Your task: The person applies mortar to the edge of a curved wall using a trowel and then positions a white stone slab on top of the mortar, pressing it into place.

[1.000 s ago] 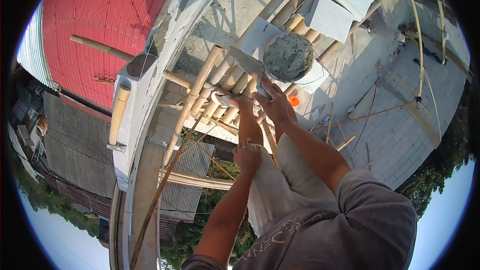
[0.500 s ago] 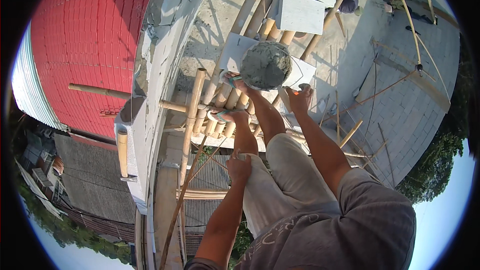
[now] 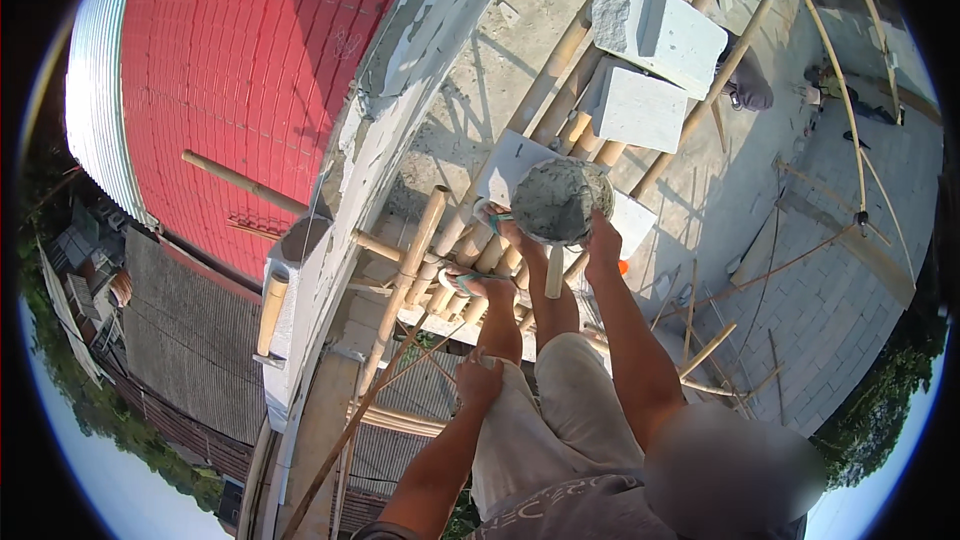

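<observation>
A round bucket of wet grey mortar (image 3: 548, 192) stands on a pale board (image 3: 505, 168) over bamboo poles, just beyond my feet. My right hand (image 3: 603, 238) is closed at the bucket's right rim around a trowel. The trowel's orange handle end (image 3: 623, 267) shows beside my wrist, and its blade seems to be in the mortar, hard to make out. A narrow pale strip (image 3: 554, 272) sticks out below the near rim; I cannot tell what it is. My left hand (image 3: 478, 380) grips my light trouser leg (image 3: 505, 430) at the left knee.
Pale blocks (image 3: 640, 108) lie on the bamboo poles (image 3: 560, 60) beyond the bucket. A concrete wall edge (image 3: 385, 160) and a red roof (image 3: 230, 70) are on the left. A hammer (image 3: 270, 320) rests on the wall. A person (image 3: 748, 85) is visible below, beyond a slanting pole.
My right hand has moved from below the bucket's right side up to its rim with the trowel. The view has shifted, so the scene sits lower and further right.
</observation>
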{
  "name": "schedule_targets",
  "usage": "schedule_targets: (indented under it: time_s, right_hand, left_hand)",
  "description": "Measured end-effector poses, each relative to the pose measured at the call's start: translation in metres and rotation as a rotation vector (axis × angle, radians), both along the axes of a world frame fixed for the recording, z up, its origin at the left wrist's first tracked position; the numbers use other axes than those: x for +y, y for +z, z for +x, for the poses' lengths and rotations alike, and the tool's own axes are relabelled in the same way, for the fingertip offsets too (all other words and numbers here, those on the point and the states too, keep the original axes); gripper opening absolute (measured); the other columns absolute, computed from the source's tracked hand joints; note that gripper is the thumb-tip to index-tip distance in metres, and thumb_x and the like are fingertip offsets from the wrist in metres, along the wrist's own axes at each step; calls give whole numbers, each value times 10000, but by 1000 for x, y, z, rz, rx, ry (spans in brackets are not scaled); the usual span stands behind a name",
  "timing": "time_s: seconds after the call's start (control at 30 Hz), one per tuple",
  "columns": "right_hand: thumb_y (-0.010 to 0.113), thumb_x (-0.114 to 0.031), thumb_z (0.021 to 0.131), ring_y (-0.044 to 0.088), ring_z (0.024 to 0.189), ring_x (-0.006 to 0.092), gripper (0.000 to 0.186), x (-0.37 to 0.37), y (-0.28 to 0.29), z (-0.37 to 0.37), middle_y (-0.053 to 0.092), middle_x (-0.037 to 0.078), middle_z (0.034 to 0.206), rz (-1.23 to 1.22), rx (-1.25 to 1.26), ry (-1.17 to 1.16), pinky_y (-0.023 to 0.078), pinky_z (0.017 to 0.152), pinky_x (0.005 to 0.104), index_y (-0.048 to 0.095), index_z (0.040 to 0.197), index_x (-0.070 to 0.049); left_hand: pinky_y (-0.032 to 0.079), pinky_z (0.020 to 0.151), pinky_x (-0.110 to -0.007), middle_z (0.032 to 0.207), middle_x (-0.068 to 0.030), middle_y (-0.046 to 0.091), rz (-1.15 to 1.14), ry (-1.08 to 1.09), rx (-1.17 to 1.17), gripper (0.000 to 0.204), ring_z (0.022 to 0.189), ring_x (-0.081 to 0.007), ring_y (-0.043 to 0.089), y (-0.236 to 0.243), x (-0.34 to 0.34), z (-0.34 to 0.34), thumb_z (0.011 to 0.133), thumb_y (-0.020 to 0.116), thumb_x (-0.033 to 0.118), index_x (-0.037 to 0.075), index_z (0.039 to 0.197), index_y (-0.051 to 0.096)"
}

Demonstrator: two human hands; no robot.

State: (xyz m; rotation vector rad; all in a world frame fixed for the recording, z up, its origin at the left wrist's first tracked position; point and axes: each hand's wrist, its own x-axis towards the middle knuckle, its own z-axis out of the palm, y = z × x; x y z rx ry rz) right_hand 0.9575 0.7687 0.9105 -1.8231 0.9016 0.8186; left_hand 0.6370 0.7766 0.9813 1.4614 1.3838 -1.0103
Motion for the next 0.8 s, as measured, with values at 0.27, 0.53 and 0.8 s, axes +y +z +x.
schedule_targets:
  time_s: [0.27,0.53,0.8]
  right_hand:
    - [646,-365,845,390,508,125,353,-17,30,94,388,-6,551,-44,-241,141,338,521,306,518,646,-103]
    - [602,-347,854,442,632,213,402,6,65,181,503,115,640,-327,-424,515,410,661,377,622,808,52]
    - [620,-452,794,628,772,314,452,-4,34,274,658,177,767,-436,-485,689,469,759,414,697,837,-9]
  left_hand:
    - [430,989,-433,1213,-188,595,27,-4,4,580,1136,-369,527,1,9,1,804,619,362,43,1282,541]
    - [442,970,-439,1181,-207,608,32,-57,-25,566,1129,-373,539,-5,12,-12,794,634,356,58,1268,555]
    - [465,916,-454,1090,-250,632,111,-2,-82,497,1050,-392,597,-22,7,-10,770,658,313,33,1177,599]
